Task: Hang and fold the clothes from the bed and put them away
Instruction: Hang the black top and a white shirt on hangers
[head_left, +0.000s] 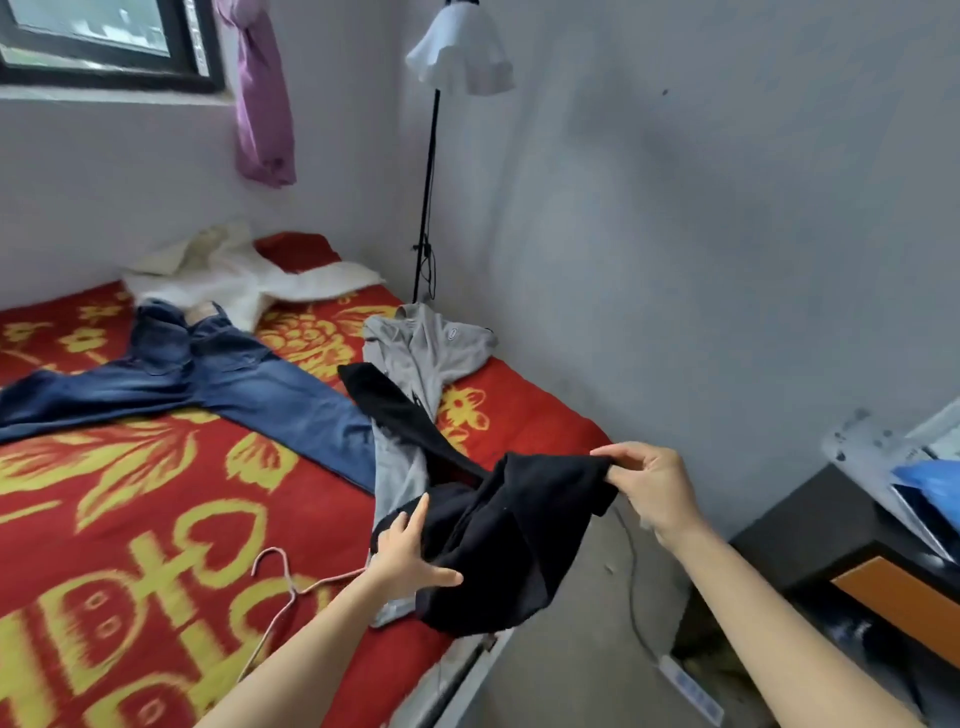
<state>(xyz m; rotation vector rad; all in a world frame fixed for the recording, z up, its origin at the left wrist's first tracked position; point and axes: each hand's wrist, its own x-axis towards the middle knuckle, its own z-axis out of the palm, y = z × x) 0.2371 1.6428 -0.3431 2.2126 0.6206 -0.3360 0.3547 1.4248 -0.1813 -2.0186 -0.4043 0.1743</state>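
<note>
A black garment (498, 540) is lifted off the bed's near right edge. My right hand (654, 488) pinches its upper corner, and my left hand (410, 556) grips its lower left side. One black sleeve or leg trails back over the grey trousers (395, 467). Blue jeans (208, 374) lie spread across the red and yellow bedspread (130, 519). A grey top (431, 343) lies near the wall. A white garment (234, 280) is bunched at the bed's far end. A pink hanger (283, 582) lies on the bed beside my left forearm.
A dark cabinet (852, 551) with an orange panel stands at the right, with a blue item (930, 483) on top. A lamp stand (428, 197) rises in the corner. A power strip (691, 691) and cable lie on the floor. A purple curtain (262, 98) hangs by the window.
</note>
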